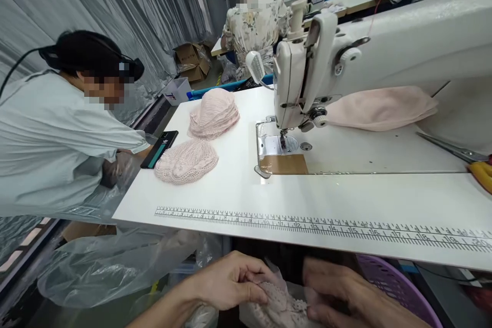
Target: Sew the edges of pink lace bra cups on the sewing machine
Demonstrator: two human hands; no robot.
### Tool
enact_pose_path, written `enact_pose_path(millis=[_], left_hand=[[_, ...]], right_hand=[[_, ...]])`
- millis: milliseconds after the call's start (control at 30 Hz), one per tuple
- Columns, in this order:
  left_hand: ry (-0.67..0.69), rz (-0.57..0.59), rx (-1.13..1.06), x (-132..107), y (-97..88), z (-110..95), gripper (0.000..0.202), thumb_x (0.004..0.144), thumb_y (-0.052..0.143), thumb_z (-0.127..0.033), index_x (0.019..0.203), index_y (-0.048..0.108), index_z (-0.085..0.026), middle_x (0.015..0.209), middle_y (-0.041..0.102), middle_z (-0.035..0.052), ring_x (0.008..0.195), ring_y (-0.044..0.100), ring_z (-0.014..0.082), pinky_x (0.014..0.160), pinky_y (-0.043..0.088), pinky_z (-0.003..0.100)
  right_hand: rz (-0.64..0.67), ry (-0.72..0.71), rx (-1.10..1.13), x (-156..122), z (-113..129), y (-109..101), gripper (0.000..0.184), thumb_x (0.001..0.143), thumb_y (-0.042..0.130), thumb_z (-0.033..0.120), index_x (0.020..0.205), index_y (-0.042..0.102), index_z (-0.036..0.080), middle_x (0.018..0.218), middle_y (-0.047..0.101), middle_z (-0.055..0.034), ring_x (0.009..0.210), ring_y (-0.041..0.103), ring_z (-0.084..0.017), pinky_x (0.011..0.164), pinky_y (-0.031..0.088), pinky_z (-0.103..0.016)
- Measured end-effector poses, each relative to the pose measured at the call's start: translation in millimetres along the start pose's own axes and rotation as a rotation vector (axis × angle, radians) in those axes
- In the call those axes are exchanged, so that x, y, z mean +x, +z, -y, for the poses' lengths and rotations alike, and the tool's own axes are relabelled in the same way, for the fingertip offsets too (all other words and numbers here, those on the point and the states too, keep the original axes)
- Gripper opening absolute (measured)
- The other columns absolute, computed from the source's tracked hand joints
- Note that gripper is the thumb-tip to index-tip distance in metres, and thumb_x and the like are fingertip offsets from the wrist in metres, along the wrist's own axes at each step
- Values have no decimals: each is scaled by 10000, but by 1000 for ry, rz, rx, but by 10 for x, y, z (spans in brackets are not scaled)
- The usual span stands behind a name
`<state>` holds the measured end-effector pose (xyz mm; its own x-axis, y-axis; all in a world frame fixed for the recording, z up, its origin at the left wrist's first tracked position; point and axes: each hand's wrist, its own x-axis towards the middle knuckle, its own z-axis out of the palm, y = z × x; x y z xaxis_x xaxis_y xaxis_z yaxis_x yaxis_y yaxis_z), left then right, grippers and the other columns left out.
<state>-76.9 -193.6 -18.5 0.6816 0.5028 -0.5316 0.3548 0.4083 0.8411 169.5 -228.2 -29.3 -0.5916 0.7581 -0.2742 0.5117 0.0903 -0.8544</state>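
Observation:
Below the table's front edge, my left hand (234,279) is closed, with thumb and fingers pinching a piece of pale pink lace (279,300). Its full shape is hidden, and clear plastic shows around it. My right hand (342,292) is at the other end of the lace, blurred by motion; whether its fingers grip the fabric is unclear. On the white table (230,189) lie a stack of pink lace bra cups (214,115) and, nearer, a flatter lace pile (187,161). The sewing machine (295,77) stands to their right.
A black-and-teal box (159,149) lies at the table's left edge. Scissors (457,148) and a smooth pink fabric piece (384,107) are by the machine. A purple basket (400,287) is under the table. One co-worker (57,138) leans in at left; others sit beyond.

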Motion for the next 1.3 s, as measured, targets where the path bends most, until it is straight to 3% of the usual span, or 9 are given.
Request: enact_pose_path(millis=[167, 333, 533, 667, 767, 900, 967, 1133, 1300], left_hand=[[24, 64, 59, -37, 39, -139, 234, 791, 620, -275, 960, 716, -146, 814, 685, 65, 714, 592, 129, 677, 445, 186], [17, -5, 288, -48, 48, -173, 176, 768, 643, -259, 841, 743, -134, 526, 536, -26, 466, 357, 54, 433, 266, 145], [-68, -235, 405, -106, 56, -125, 262, 752, 638, -337, 641, 664, -101, 490, 378, -55, 479, 311, 57, 423, 221, 156], [-94, -354, 426, -96, 55, -74, 293, 749, 617, -304, 537, 571, -106, 483, 299, -63, 481, 282, 57, 427, 194, 167], [-106, -341, 370, -92, 45, -88, 267, 762, 597, -281, 563, 601, -103, 485, 296, -63, 479, 270, 56, 425, 184, 167], [-98, -142, 184, -92, 37, -148, 216, 670, 724, -262, 839, 716, -129, 577, 524, -41, 534, 422, 64, 503, 328, 141], [-116, -98, 92, -72, 38, -149, 198, 653, 737, -245, 819, 730, -136, 644, 608, -8, 584, 510, 85, 580, 403, 163], [-173, -118, -28, -8, 29, -77, 140, 621, 750, -236, 712, 730, -133, 604, 624, 0, 573, 551, 91, 596, 444, 180], [-173, -141, -12, -7, 3, -53, 164, 612, 762, -261, 679, 711, -121, 585, 607, -8, 548, 518, 76, 568, 425, 169]], right_hand=[[120, 14, 128, 93, -31, -24, 337, 829, 571, 413, 1112, 561, 230, 1320, 479, -54, 1235, 414, -213, 1013, 328, -296], [239, -173, 354, 370, -20, 29, 963, 514, 821, 390, 1330, 342, 214, 1273, 491, -77, 1170, 463, -227, 977, 359, -317], [220, 0, 188, 399, -16, 34, 588, 522, 815, 356, 1057, 596, 249, 949, 597, -5, 895, 540, -216, 745, 408, -296], [110, 84, 235, 305, -49, 66, 306, 602, 761, 300, 867, 627, 222, 864, 595, 12, 846, 516, -189, 703, 370, -262], [110, 67, 286, 321, -47, 92, 54, 710, 632, 226, 744, 610, 190, 742, 559, 27, 758, 507, -144, 661, 355, -233], [221, 0, 399, 394, -21, 48, 54, 742, 555, 176, 718, 599, 156, 641, 497, 46, 622, 455, -90, 578, 338, -194], [283, -29, 440, 413, -26, -6, 78, 754, 541, 181, 727, 604, 145, 627, 467, 51, 592, 421, -79, 548, 323, -186], [353, -64, 470, 379, -64, -99, 156, 785, 572, 271, 816, 651, 140, 736, 575, 9, 709, 520, -119, 650, 391, -218], [264, -9, 390, 372, -64, -24, 124, 679, 700, 243, 744, 651, 149, 716, 578, 25, 693, 522, -122, 617, 364, -215]])
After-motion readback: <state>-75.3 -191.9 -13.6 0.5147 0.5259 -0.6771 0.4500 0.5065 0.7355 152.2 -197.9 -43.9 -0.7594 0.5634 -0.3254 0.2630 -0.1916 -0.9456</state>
